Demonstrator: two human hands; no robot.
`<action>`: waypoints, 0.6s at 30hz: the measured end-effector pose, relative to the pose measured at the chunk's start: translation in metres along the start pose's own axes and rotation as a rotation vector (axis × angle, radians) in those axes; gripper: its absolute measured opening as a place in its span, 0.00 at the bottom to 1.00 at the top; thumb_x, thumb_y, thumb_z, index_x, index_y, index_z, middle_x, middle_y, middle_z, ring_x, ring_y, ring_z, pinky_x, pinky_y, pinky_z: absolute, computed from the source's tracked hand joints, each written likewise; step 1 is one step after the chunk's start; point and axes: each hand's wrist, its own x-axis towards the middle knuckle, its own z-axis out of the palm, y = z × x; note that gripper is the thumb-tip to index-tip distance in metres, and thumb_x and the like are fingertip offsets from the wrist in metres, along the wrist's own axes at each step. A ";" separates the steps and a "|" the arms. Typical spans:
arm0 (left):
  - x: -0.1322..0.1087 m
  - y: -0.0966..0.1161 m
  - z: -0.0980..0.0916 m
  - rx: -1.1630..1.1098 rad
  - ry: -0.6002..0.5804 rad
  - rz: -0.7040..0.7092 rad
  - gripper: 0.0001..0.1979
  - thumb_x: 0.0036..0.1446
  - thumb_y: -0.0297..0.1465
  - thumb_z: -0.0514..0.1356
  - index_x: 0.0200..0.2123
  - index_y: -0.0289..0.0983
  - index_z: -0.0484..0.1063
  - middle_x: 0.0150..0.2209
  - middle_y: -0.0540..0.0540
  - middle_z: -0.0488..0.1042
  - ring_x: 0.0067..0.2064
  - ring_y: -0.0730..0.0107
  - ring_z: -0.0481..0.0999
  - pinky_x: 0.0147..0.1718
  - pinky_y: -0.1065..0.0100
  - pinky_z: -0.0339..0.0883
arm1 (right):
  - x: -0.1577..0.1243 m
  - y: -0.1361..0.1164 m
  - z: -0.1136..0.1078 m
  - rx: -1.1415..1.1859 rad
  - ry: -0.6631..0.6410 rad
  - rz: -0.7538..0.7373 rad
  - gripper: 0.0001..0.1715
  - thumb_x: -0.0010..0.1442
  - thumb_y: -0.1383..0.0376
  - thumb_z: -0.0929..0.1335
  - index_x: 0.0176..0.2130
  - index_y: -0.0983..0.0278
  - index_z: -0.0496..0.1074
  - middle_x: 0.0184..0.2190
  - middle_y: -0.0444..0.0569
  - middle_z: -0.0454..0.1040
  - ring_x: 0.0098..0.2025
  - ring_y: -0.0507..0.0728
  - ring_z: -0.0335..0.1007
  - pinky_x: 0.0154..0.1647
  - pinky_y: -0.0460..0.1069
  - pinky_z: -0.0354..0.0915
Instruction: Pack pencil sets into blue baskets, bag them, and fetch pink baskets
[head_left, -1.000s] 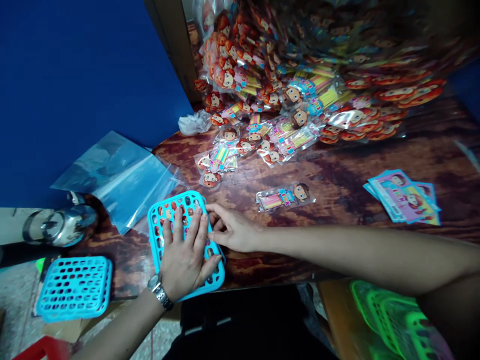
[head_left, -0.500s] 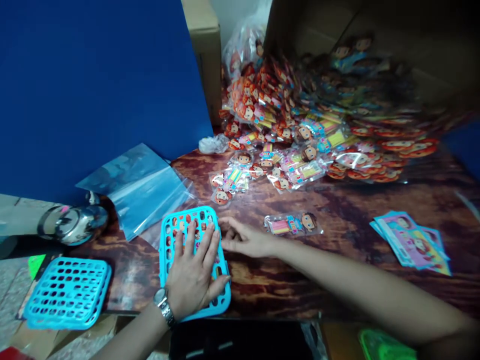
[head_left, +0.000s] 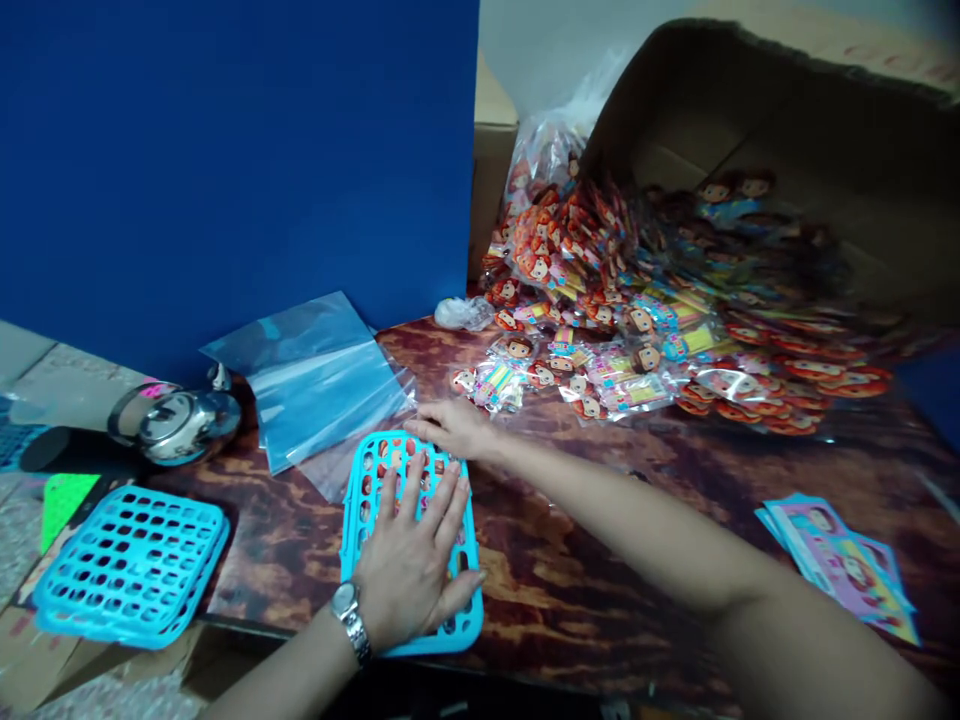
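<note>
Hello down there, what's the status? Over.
Left hand spread on blue basket. Right hand at its far edge. Clear plastic close by, beyond its left corner.

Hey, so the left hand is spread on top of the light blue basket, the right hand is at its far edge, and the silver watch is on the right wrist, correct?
Not quite: the head view shows the silver watch on the left wrist. The left hand is spread on the light blue basket, the right hand at its far edge.
</note>
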 end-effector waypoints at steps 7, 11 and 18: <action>0.000 0.001 -0.001 -0.036 0.008 -0.002 0.40 0.56 0.54 0.45 0.64 0.35 0.50 0.67 0.43 0.49 0.66 0.36 0.36 0.61 0.40 0.27 | -0.001 0.001 0.001 0.116 -0.044 0.016 0.17 0.63 0.56 0.63 0.31 0.65 0.70 0.25 0.41 0.69 0.29 0.49 0.63 0.30 0.44 0.51; 0.001 0.004 0.000 -0.078 0.018 -0.009 0.39 0.56 0.54 0.44 0.64 0.36 0.52 0.66 0.43 0.53 0.66 0.36 0.38 0.61 0.39 0.27 | -0.006 0.000 0.000 0.070 -0.079 -0.001 0.17 0.65 0.57 0.60 0.32 0.63 0.70 0.27 0.43 0.71 0.31 0.50 0.65 0.32 0.45 0.53; 0.002 0.004 0.000 -0.125 0.020 -0.040 0.40 0.54 0.54 0.48 0.63 0.37 0.53 0.66 0.44 0.51 0.66 0.36 0.42 0.61 0.37 0.31 | -0.006 0.004 0.001 0.083 -0.028 0.120 0.21 0.65 0.51 0.59 0.35 0.62 0.70 0.27 0.42 0.70 0.30 0.51 0.65 0.33 0.46 0.55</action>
